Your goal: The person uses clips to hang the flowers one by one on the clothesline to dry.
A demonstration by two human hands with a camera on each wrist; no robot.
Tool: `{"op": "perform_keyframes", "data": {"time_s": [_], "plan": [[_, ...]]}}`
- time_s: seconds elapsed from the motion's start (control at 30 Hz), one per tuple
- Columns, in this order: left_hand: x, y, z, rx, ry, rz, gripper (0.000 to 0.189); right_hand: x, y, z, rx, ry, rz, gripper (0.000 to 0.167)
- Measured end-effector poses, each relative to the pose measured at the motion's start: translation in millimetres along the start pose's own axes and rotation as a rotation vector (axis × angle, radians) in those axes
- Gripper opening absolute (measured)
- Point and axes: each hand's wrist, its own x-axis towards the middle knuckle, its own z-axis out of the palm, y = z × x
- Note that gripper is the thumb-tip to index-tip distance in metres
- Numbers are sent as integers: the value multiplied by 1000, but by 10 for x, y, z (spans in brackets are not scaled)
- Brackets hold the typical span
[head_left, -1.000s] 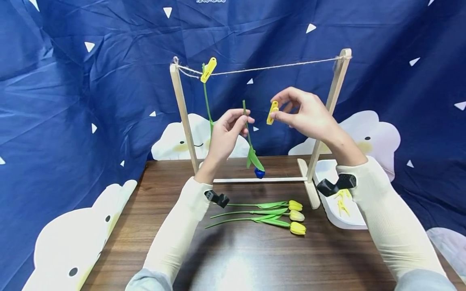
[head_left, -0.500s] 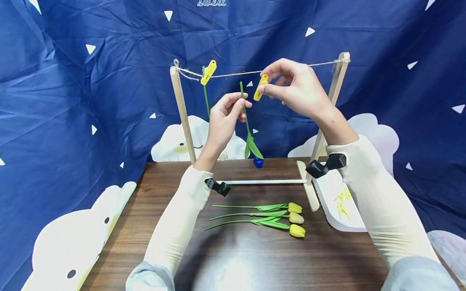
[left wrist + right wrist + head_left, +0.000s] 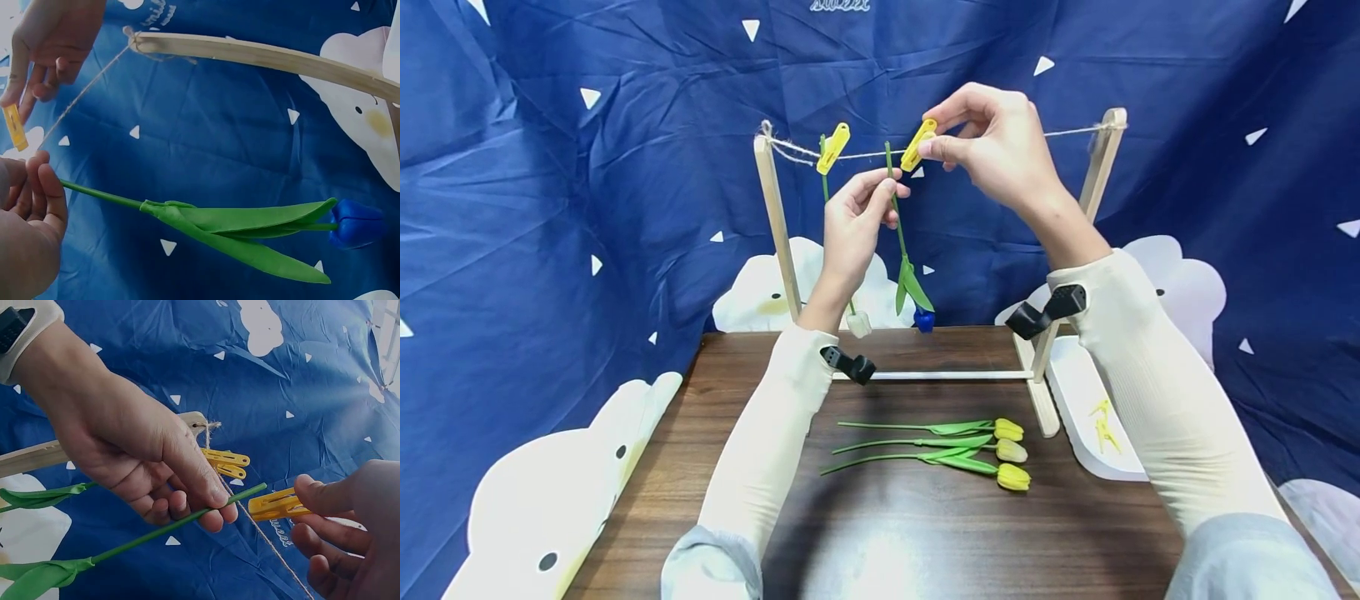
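Observation:
My left hand pinches the green stem of a blue tulip between thumb and fingers. The flower hangs head down, and its stem end reaches up to the twine line. Just right of that stem, my right hand pinches a yellow clothespin by its handles. In the right wrist view the clothespin's tip points at the stem, close beside the twine. A second yellow clothespin clips a white tulip to the line at the left, its stem partly behind my left hand.
A wooden frame with two posts carries the twine. Three tulips with yellow and pale heads lie on the brown table. At right, a white tray holds more yellow clothespins. A blue printed cloth hangs behind.
Both hands have risen toward the twine, the left with the blue tulip. The right hand has also moved left, bringing the clothespin close to the stem. Neither has let go.

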Motion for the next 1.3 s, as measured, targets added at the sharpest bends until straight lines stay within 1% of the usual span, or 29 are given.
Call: {"op": "perform_keyframes", "data": {"time_s": [0.17,0.33,0.43,0.53,0.77,1.0,1.1,1.23,1.3], "plan": [[41,0,-26,-15,30,1,25,96,4,82,65,38,-19,22],[52,1,-31,-26,47,-23,24,165,23,163,139,70,-33,14],[69,-3,-32,-26,62,-28,23,187,32,195,174,79,-37,10],[90,-12,-35,-29,73,-26,23,196,37,224,196,79,-24,8],[137,-33,-28,-26,88,-22,24,231,42,306,174,87,20,8],[154,-65,-5,-23,115,-31,25,232,43,343,86,93,54,16],[158,-84,-1,-63,125,-25,21,225,32,346,67,88,59,18],[162,-101,-10,-115,135,-6,9,222,20,349,67,59,78,19],[161,-101,-16,-128,140,-3,9,225,19,350,68,40,94,19]]}}
